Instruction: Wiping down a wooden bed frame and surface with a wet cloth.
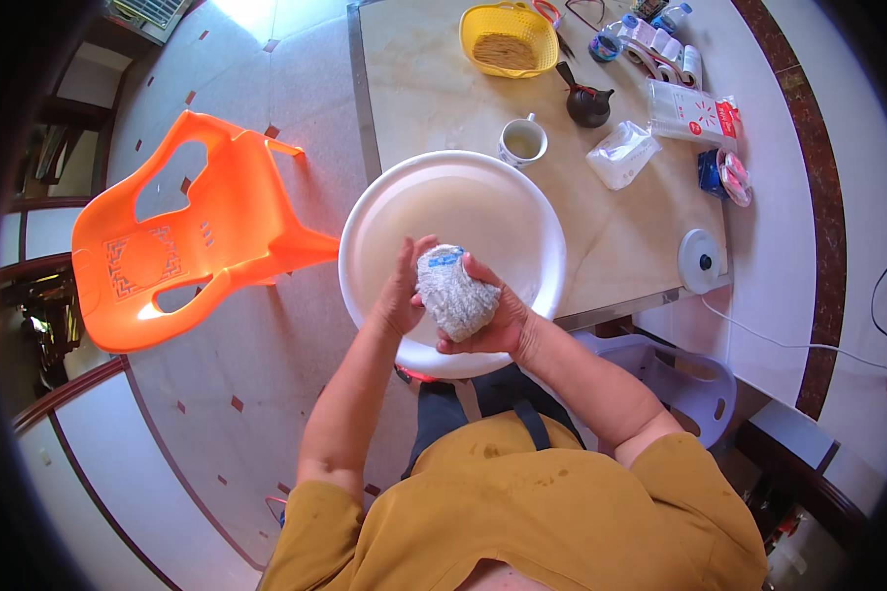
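Note:
A bunched grey cloth (457, 295) with a rough, towel-like texture and a blue patch near its top is held between my two hands. My left hand (400, 295) cups its left side, with the fingers curled toward the top edge. Around the right side and underneath, my right hand (503, 315) grips it, the thumb lying near the top. Both hands are above a round white basin (348, 266) that holds cloudy, beige-looking liquid. The cloth hides part of the right palm.
An orange plastic chair (229, 236) stands left of the basin. On the table (621, 222) are a white mug (522, 142), a dark teapot (588, 104), a yellow basket (473, 25), a clear plastic bag (623, 156) and a round white lid (699, 260). A pale purple chair (660, 369) is at right.

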`<action>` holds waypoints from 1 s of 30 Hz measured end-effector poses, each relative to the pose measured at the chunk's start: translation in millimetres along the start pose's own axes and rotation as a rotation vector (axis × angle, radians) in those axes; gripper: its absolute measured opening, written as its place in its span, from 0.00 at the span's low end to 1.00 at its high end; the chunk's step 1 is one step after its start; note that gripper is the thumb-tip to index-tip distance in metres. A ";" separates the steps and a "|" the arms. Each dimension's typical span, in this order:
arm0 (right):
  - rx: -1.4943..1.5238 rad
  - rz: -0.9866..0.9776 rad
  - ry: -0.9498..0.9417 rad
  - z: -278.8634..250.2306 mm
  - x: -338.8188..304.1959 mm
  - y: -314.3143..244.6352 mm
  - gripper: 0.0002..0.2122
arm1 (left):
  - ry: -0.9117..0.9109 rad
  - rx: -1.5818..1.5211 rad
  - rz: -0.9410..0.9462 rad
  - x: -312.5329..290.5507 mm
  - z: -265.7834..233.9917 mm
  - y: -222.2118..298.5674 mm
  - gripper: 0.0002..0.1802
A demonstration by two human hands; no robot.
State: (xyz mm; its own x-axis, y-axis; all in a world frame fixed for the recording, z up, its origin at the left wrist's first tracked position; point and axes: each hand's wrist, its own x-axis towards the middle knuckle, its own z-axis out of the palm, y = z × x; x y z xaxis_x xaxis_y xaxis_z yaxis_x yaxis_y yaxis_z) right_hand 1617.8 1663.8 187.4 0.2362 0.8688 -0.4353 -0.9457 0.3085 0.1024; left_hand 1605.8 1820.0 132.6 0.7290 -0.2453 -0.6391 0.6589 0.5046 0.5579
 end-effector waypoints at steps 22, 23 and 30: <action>-0.306 0.144 0.218 -12.5 15.7 6.5 0.15 | 0.036 -0.011 -0.002 8.3 10.2 29.2 0.10; -0.519 0.111 0.408 -7.6 18.0 6.1 0.10 | 0.068 0.204 0.024 12.3 5.3 27.8 0.09; -1.781 -0.136 0.645 -20.1 37.0 9.7 0.08 | 0.316 0.929 0.229 5.9 25.3 17.1 0.11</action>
State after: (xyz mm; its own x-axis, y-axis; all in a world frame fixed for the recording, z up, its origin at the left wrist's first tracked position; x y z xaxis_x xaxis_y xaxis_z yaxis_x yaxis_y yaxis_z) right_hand 1612.9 1691.1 154.3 0.6094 0.4894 -0.6238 -0.1278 -0.7158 -0.6865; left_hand 1626.1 1806.3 151.8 0.8625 0.0757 -0.5003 0.4908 -0.3660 0.7907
